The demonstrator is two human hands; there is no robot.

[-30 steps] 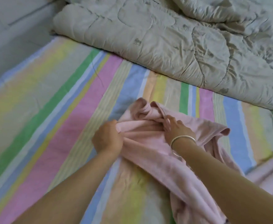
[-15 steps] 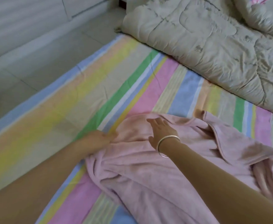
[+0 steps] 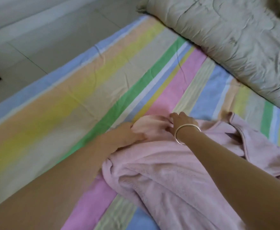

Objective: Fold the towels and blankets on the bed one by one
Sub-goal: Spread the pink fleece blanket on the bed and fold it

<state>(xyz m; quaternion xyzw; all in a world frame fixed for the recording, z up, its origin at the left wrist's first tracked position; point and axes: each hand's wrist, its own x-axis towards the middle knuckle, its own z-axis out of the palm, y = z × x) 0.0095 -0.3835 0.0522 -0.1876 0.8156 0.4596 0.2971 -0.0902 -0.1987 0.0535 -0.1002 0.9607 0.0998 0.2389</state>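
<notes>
Pink towel [image 3: 177,171] lies rumpled on the striped sheet [image 3: 86,97], on the near side of the beige quilt [image 3: 235,47] and well apart from it, with a band of bare stripes between the two. Most of the towel is heaped in loose folds towards the viewer. One flap is thrown out to the right and its edge reaches closest to the quilt.

The left hand [image 3: 127,134] is at the towel's corner farthest to the left of the quilt. Its fingers are curled over the rounded edge of the cloth, and its thumb is laid along the top, clamping that corner. The right hand [image 3: 184,121] is just beside it on the quilt side, so the two hands sit close together on the same bunched corner. The right hand's fingers [image 3: 172,116] are smeared by motion. They touch the towel, but whether they pinch it or only press on it cannot be told. A thin silver bangle [image 3: 187,125] circles the right wrist. Both forearms reach in from the near edge, the right one crossing above the heaped towel.

The quilt is quilted and creased and fills the far right of the bed. To the left of the quilt, past the sheet's blue border, runs pale tiled floor [image 3: 36,39].
</notes>
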